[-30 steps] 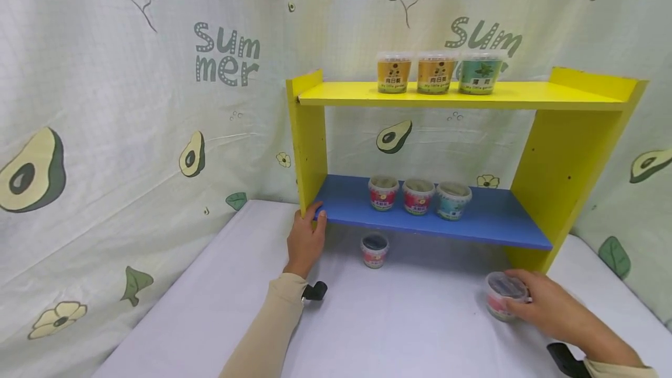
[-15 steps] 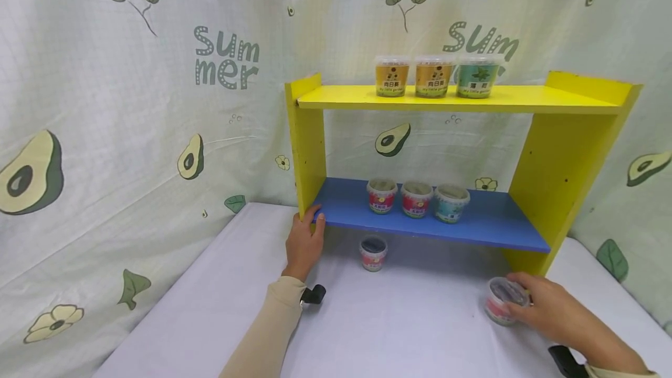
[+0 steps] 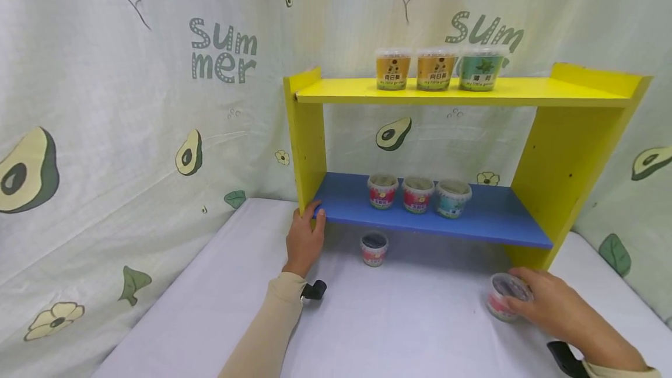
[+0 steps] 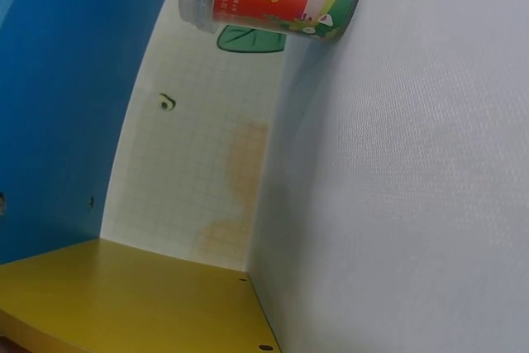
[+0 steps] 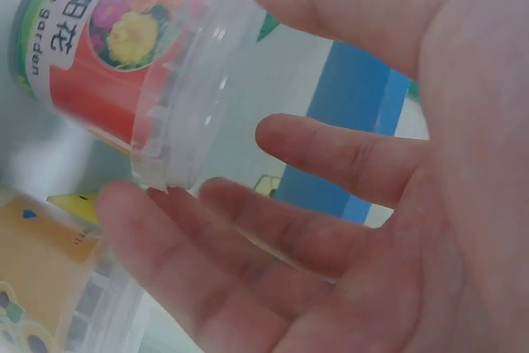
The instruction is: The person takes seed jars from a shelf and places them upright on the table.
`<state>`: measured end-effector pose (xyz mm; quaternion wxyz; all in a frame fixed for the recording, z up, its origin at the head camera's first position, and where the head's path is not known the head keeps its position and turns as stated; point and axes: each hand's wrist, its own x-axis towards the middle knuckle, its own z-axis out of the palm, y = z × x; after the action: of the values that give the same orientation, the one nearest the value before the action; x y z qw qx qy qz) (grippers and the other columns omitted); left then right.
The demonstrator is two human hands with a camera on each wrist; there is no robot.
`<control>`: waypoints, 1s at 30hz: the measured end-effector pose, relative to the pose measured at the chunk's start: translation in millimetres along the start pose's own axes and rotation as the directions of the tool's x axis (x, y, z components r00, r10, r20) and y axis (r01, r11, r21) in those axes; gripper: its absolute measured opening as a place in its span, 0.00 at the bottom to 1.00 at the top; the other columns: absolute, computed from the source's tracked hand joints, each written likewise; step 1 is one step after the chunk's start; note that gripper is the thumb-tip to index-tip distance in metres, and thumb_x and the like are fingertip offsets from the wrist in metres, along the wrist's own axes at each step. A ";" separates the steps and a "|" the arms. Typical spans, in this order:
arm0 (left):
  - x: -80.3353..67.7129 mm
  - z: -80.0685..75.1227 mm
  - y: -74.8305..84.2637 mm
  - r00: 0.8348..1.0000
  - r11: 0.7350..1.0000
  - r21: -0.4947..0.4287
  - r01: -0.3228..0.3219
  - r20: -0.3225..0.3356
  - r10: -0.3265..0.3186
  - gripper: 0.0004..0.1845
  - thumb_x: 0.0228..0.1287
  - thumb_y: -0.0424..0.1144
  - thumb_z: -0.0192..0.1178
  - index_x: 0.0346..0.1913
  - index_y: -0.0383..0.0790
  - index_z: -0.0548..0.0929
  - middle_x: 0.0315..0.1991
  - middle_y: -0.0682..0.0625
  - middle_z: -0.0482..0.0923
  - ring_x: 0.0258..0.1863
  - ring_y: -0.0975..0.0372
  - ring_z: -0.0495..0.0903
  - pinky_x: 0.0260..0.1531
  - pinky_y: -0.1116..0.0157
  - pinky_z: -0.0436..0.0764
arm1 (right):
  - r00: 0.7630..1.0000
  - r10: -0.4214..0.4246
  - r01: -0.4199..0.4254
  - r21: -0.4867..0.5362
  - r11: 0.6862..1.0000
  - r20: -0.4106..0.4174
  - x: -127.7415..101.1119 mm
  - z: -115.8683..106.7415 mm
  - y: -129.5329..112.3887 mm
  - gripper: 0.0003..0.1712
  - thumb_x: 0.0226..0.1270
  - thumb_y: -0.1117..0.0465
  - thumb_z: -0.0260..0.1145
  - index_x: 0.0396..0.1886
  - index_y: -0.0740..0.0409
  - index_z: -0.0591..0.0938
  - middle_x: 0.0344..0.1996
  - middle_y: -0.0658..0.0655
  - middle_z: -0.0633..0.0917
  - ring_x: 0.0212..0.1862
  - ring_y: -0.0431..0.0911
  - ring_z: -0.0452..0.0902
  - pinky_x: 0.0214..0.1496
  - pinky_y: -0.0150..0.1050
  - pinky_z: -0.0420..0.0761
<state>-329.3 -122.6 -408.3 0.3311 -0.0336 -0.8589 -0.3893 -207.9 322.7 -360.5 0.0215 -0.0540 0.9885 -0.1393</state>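
The left arm stretches forward, its hand (image 3: 305,242) gripping the left front edge of the yellow-and-blue shelf (image 3: 572,156). The right hand (image 3: 556,308) slants in from the right, fingers spread wide about a red-labelled cup's (image 3: 501,295) lid on the bench (image 3: 409,331); I cannot tell whether they pinch.

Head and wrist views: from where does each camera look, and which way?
Head: worn there, facing forward and down at the shelf; left hand and right hand show.
Left wrist: worn there, facing under the blue board; no clear hand.
Right wrist: worn there, facing a cup; right hand shows.
Head and right wrist views share right hand and cup.
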 end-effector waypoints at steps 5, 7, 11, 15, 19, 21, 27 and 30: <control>1.7 -0.5 0.5 1.000 1.000 0.005 -0.004 0.000 0.004 0.22 0.77 0.55 0.47 0.65 0.53 0.78 0.52 0.40 0.74 0.40 0.49 0.78 0.37 0.49 0.79 | 0.997 0.040 -0.040 -0.013 0.999 0.063 1.7 -1.7 -1.3 0.49 0.55 0.35 0.74 0.60 0.70 0.75 0.44 0.67 0.83 0.41 0.57 0.77 0.43 0.62 0.77; 1.9 -0.7 0.5 1.000 1.000 0.006 -0.001 0.004 0.001 0.22 0.77 0.55 0.48 0.66 0.53 0.78 0.52 0.40 0.74 0.40 0.49 0.78 0.36 0.49 0.79 | 0.993 0.063 -0.061 -0.019 0.998 0.096 1.3 -2.0 -0.6 0.50 0.54 0.33 0.73 0.60 0.70 0.75 0.44 0.67 0.82 0.40 0.56 0.76 0.42 0.62 0.77; 1.9 -0.8 -0.1 1.000 1.000 0.009 -0.001 0.013 0.001 0.22 0.77 0.55 0.48 0.66 0.54 0.78 0.52 0.40 0.74 0.40 0.50 0.78 0.37 0.49 0.79 | 0.989 0.080 -0.076 -0.041 0.996 0.125 0.7 -2.2 1.1 0.51 0.53 0.31 0.72 0.60 0.70 0.75 0.44 0.68 0.82 0.40 0.56 0.76 0.41 0.62 0.77; 2.4 0.0 -0.9 1.000 1.000 0.004 -0.013 0.009 0.013 0.22 0.77 0.55 0.48 0.66 0.53 0.78 0.52 0.40 0.74 0.39 0.50 0.78 0.37 0.50 0.79 | 0.991 0.072 -0.065 -0.066 0.996 0.116 2.6 -2.3 2.6 0.50 0.53 0.31 0.72 0.59 0.70 0.76 0.44 0.69 0.82 0.41 0.58 0.76 0.40 0.62 0.77; 3.2 1.9 -1.1 1.000 1.000 0.007 -0.020 -0.002 0.020 0.22 0.77 0.55 0.48 0.66 0.53 0.78 0.52 0.39 0.74 0.39 0.49 0.78 0.37 0.49 0.80 | 0.992 0.067 -0.059 -0.077 0.995 0.111 2.1 -2.7 3.9 0.50 0.54 0.32 0.72 0.59 0.70 0.76 0.44 0.70 0.82 0.41 0.59 0.76 0.39 0.61 0.77; 3.1 3.0 -1.7 1.000 1.000 0.012 -0.018 -0.003 0.018 0.22 0.77 0.55 0.48 0.65 0.53 0.78 0.52 0.39 0.75 0.40 0.49 0.79 0.37 0.49 0.80 | 0.991 0.072 -0.063 -0.075 0.995 0.116 1.6 -2.7 4.0 0.50 0.54 0.32 0.72 0.59 0.70 0.76 0.44 0.70 0.82 0.41 0.59 0.76 0.39 0.61 0.77; 3.6 2.7 -1.4 1.000 1.000 0.010 -0.008 0.011 0.008 0.22 0.77 0.56 0.48 0.66 0.54 0.78 0.52 0.40 0.74 0.40 0.50 0.78 0.38 0.50 0.80 | 0.996 0.044 -0.038 -0.079 0.996 0.083 0.4 -5.0 1.8 0.48 0.56 0.33 0.71 0.60 0.70 0.76 0.49 0.73 0.80 0.45 0.63 0.76 0.42 0.65 0.76; 4.1 0.9 -1.1 1.000 1.000 0.013 0.004 0.011 -0.004 0.22 0.77 0.56 0.48 0.65 0.54 0.78 0.51 0.40 0.74 0.40 0.50 0.78 0.38 0.50 0.80 | 0.999 0.030 -0.027 -0.076 0.997 0.041 -0.7 -6.8 -1.2 0.48 0.58 0.33 0.70 0.60 0.70 0.77 0.53 0.75 0.79 0.49 0.67 0.75 0.45 0.68 0.75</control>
<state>-333.4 -123.6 -406.9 0.3257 -0.0320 -0.8633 -0.3842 -207.5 323.5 -353.6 0.0423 -0.0435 0.9931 -0.1002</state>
